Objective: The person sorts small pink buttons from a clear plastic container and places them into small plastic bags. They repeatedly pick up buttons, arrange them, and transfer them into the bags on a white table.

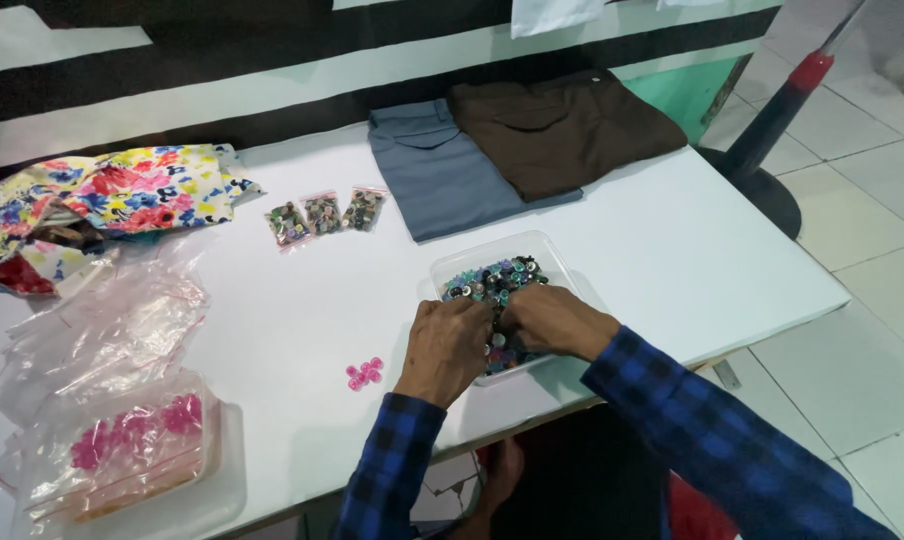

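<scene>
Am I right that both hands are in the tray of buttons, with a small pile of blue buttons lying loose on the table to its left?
Not quite: the loose buttons are pink, not blue. The head view shows them on the white table left of the tray, and both the left hand and the right hand are at the tray's mixed buttons.

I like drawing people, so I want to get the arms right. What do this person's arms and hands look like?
Both arms wear long sleeves in a blue and black check pattern, like a flannel shirt. The left sleeve and the right sleeve end at the wrists. The left hand and right hand are bare: no gloves, and no rings or watch that I can see.
</scene>
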